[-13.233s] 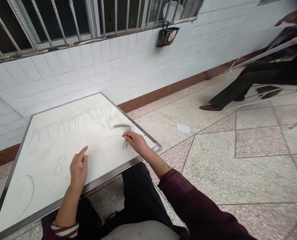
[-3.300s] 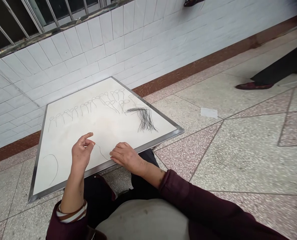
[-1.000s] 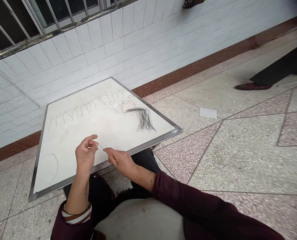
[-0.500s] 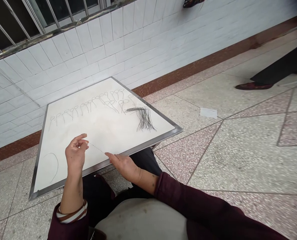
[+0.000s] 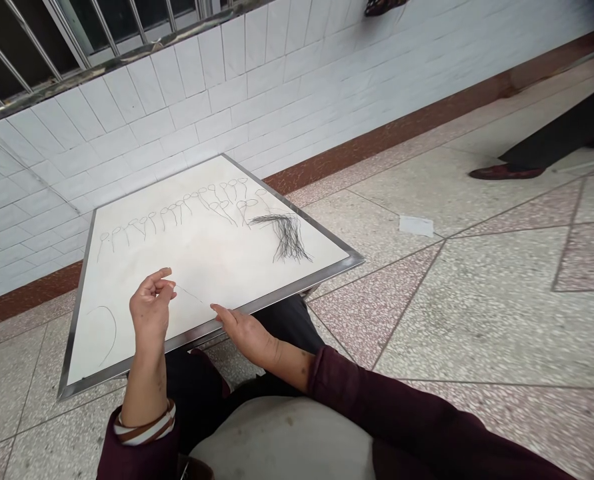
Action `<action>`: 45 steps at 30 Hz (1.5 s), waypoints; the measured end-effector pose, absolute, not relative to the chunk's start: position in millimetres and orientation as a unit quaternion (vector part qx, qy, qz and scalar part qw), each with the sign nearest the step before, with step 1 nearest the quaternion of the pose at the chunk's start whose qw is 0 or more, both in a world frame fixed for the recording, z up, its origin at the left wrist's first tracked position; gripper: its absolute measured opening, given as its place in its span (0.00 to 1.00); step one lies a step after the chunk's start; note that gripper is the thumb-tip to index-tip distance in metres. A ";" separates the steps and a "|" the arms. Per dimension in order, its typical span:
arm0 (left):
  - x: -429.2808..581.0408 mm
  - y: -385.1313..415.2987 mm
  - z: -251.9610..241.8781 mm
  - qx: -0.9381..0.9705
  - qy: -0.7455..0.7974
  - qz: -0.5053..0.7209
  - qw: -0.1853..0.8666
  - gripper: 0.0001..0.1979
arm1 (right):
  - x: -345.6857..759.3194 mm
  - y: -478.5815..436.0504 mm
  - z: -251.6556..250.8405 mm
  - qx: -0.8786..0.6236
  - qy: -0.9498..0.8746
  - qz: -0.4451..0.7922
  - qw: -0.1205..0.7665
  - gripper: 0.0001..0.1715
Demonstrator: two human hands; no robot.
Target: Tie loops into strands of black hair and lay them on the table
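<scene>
My left hand (image 5: 150, 308) is above the near part of a white board (image 5: 197, 257) with a metal rim, thumb and forefinger pinched on a thin dark hair-like strand (image 5: 189, 293). The strand slants down toward my right hand (image 5: 249, 337), whose fingertips are pressed together over the near rim; its last bit is too fine to follow. On the board's right side lies a bundle of loose dark strands (image 5: 289, 237). Several looped strands (image 5: 171, 212) are laid in a row across the far half. A single curved strand (image 5: 115, 327) lies at the left.
Beyond the board rises a white tiled wall (image 5: 191, 110) with a barred window (image 5: 51, 47). A person's leg and dark red shoe (image 5: 507, 172) are at the right. White paper (image 5: 416, 225) lies on the speckled floor (image 5: 477, 300). My knees are under the board.
Both hands keep nearly the same pose and place. The strand's end by my right fingertips, visible earlier, has faded from sight. The strands on the board have not moved.
</scene>
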State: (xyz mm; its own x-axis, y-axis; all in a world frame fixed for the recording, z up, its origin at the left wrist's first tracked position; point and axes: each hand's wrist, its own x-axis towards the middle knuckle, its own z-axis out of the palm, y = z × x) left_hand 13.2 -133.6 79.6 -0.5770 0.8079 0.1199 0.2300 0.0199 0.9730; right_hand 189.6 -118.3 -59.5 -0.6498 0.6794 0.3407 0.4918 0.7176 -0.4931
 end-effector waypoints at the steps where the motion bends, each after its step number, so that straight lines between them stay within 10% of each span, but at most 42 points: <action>1: 13.1 -133.9 79.5 0.388 0.670 0.584 0.246 0.16 | 189.9 -118.9 -58.3 -0.332 -0.888 0.201 0.248 0.33; 14: 16.0 -139.5 82.8 0.422 0.685 0.543 0.240 0.18 | 208.6 -105.1 -4.4 -0.333 -0.882 0.117 0.311 0.22; 22: 35.9 -141.7 76.7 0.514 0.655 0.468 0.296 0.21 | 186.1 -98.4 16.1 -0.310 -0.825 0.325 0.344 0.07; 45: 19.3 -150.6 73.2 0.492 0.623 0.479 0.374 0.25 | 199.0 -95.1 19.6 -0.352 -0.595 0.570 0.444 0.10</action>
